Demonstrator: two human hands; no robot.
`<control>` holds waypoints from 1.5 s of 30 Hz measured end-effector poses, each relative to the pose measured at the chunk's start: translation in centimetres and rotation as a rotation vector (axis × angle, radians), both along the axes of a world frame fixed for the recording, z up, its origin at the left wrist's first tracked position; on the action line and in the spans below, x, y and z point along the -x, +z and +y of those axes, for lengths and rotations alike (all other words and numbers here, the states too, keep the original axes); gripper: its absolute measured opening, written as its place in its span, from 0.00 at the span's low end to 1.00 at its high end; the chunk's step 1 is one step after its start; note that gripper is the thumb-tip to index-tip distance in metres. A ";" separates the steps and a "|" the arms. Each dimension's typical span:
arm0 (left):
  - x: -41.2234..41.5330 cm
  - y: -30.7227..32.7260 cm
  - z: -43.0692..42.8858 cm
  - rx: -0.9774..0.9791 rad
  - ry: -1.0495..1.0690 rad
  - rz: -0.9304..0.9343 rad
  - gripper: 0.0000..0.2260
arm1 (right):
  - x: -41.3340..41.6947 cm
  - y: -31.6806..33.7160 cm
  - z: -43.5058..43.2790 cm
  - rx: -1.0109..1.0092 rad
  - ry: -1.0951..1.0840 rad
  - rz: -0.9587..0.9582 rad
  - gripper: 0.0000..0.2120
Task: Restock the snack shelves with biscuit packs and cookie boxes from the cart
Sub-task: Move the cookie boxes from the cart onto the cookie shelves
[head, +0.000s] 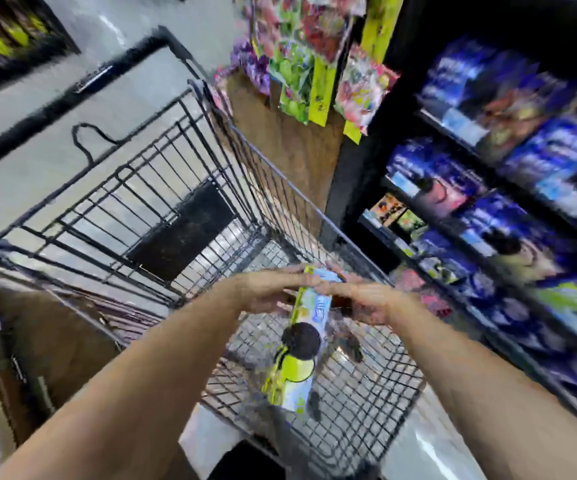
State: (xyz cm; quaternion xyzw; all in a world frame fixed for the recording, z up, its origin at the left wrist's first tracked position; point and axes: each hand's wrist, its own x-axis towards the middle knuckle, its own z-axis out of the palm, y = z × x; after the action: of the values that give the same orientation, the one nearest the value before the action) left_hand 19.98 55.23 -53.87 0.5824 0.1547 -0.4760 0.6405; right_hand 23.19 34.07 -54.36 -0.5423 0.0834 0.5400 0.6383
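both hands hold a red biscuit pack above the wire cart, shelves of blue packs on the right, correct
The colour is wrong: the head view shows the biscuit pack is light blue and lime green, not red. The left hand and right hand do hold it above the wire cart, shelves of blue packs on the right.

No legible text anywhere: white lettering on the biscuit pack and shelf packs too blurred

cart basket open above, shelves seemingly packed
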 end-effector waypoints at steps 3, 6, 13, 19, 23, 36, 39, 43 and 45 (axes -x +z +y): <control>0.9 7.1 -6.5 -0.025 0.030 -0.101 0.17 | 1.8 7.4 -6.2 0.013 -0.062 -0.112 0.37; 1.9 13.7 -12.8 -0.035 0.155 -0.179 0.15 | 5.1 13.5 -12.7 0.053 -0.151 -0.105 0.45; 2.7 25.5 -26.6 -0.047 0.516 -0.323 0.17 | 12.4 25.5 -28.9 0.150 -0.282 -0.152 0.35; 2.7 31.6 -37.1 0.107 0.640 -0.431 0.22 | 16.5 31.8 -38.4 0.004 -0.677 -0.252 0.14; 2.6 35.1 -42.3 0.186 0.428 -0.551 0.39 | 18.3 34.9 -43.8 -0.006 -0.922 -0.403 0.11; 5.5 46.5 -58.4 0.201 -0.154 -1.104 0.13 | 28.3 47.2 -62.0 0.209 -1.145 -0.791 0.22; 7.1 49.3 -61.7 0.130 -0.295 -1.265 0.21 | 30.9 49.4 -66.2 0.213 -1.212 -0.868 0.27; 9.6 51.2 -67.2 0.073 -0.383 -1.396 0.22 | 33.4 51.4 -72.1 0.233 -1.268 -0.970 0.29; 10.6 51.6 -70.3 0.063 -0.386 -1.441 0.19 | 34.3 52.2 -75.1 0.237 -1.238 -0.999 0.25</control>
State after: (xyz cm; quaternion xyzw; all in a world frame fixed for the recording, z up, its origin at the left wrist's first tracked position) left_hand 9.35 -15.08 -2.24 0.7484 -0.4220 -0.0848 0.5046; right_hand -11.14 -41.06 -2.19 -0.6393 0.1301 -0.2309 0.7219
